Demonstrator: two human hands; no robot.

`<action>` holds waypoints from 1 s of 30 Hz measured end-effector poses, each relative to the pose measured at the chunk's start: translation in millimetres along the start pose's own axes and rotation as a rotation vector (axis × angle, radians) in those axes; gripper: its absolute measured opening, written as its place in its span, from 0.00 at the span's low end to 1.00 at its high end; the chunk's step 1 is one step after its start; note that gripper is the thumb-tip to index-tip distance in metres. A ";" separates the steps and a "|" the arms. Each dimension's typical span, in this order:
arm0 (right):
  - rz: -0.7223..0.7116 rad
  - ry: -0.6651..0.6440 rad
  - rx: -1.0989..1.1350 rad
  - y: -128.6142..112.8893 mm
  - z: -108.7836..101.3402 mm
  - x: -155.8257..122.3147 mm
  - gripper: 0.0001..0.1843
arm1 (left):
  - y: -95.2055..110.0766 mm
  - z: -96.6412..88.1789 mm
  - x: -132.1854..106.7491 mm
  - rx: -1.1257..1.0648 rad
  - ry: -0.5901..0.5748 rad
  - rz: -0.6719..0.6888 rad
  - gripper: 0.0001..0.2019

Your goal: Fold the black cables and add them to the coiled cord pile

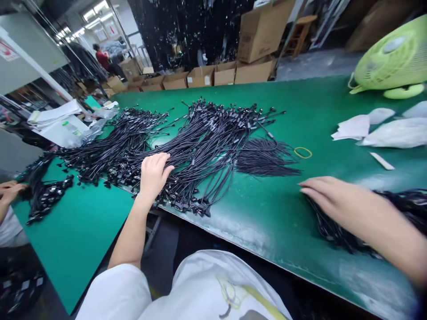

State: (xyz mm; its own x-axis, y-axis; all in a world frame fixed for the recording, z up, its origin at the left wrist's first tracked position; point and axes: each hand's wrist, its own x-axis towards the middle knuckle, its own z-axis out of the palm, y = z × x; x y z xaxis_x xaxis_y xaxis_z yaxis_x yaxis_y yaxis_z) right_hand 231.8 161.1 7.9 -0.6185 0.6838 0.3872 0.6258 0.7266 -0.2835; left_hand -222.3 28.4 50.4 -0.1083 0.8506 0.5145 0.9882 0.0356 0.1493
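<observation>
My left hand (pixel 155 175) rests on a large heap of black cables with small connectors (pixel 200 151), its fingers apart. The heap lies across a green work mat (pixel 267 115). My right hand (pixel 320 191) is flat, with fingers together, just above a dark cable bundle (pixel 343 233) at the right. It holds nothing visible. Thin black wire ends (pixel 267 158) fan out from the heap, and a yellow rubber band (pixel 303 153) lies beside them. At the far left, a co-worker's hand (pixel 10 191) is close to another cable bundle (pixel 43 195).
White paper sheets (pixel 353 127) and plastic bags (pixel 396 133) lie at the right of the mat, below a lime-green fan (pixel 390 58). A paper stack (pixel 55 116) is at the left. Cardboard boxes (pixel 200 76) line the far edge. My white-clothed lap is below the near edge.
</observation>
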 end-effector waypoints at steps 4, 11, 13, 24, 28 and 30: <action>-0.175 -0.197 0.099 -72.0 39.7 73.9 0.18 | -22.9 -4.0 -25.3 0.053 -0.051 -0.015 0.11; -0.472 -0.405 0.067 -224.4 121.3 161.9 0.13 | -7.3 -5.0 -80.4 -0.443 -0.041 -0.312 0.14; -0.383 -0.396 0.033 -235.3 121.2 185.1 0.12 | -1.8 -2.8 -89.9 -0.511 -0.140 -0.317 0.13; -0.362 -0.093 0.320 -294.4 3.4 237.1 0.16 | -33.8 0.2 -26.2 -0.191 0.277 -0.253 0.26; -0.242 -0.095 0.318 -288.8 4.3 239.6 0.11 | -100.3 5.6 9.3 0.151 -0.294 -0.152 0.18; -0.098 -0.090 0.325 -265.6 4.7 245.6 0.10 | -130.1 4.8 14.2 0.197 -0.403 -0.134 0.17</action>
State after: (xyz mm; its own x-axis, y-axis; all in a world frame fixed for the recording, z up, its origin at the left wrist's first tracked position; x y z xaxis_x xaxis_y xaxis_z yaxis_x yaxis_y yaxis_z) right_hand -88.6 136.4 174.2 -0.7169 0.6023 0.3512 0.3866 0.7626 -0.5186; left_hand -351.9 38.4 34.2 -0.2243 0.9662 0.1272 0.9743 0.2251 0.0088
